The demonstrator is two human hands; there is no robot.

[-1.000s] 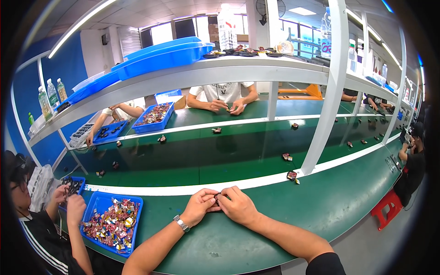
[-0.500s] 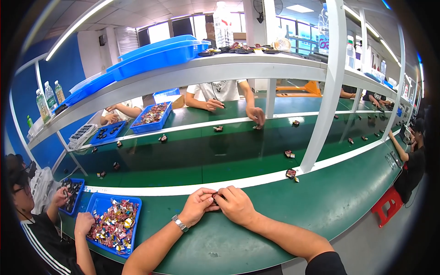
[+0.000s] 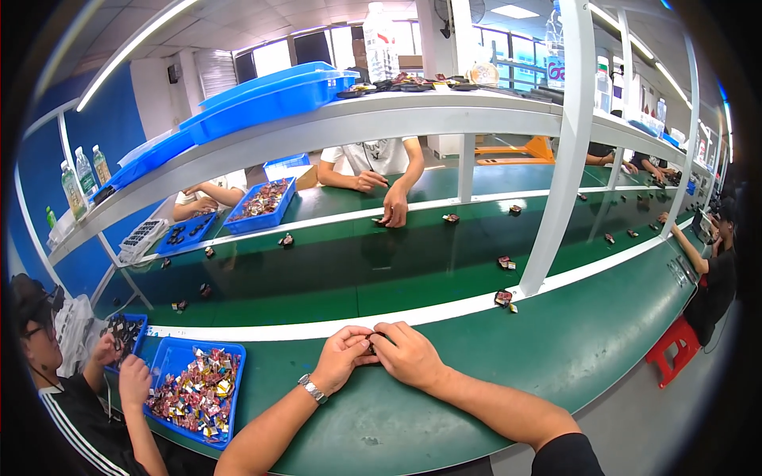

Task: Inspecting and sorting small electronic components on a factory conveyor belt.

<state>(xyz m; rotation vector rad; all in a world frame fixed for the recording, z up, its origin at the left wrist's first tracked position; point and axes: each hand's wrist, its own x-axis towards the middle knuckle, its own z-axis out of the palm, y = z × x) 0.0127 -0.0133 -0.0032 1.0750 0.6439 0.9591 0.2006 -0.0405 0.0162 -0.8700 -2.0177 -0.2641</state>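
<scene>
My left hand [image 3: 340,358], with a metal-band watch at the wrist, and my right hand [image 3: 409,355] meet above the green worktable [image 3: 444,397]. Between their pinched fingertips is a small dark part [image 3: 371,349], mostly covered by the fingers, so its exact kind does not show. To the right of my hands, a small dark and reddish assembly [image 3: 503,299] with a pale tab lies by the white rail [image 3: 429,318]. A blue tray [image 3: 241,373] heaped with small red, white and yellow pieces stands left of my left forearm.
Past the rail runs a dark green belt [image 3: 373,274] carrying several small assemblies. A white post [image 3: 559,170] and shelf [image 3: 444,119] rise over it. One person [image 3: 48,373] sits at left, beside a tray of black parts [image 3: 127,327]; another works across the belt.
My hands stay almost still around the dark part. The person at left has lifted a hand from the tray. Across the belt, a co-worker's hand has shifted left. Belt pieces have moved slightly right.
</scene>
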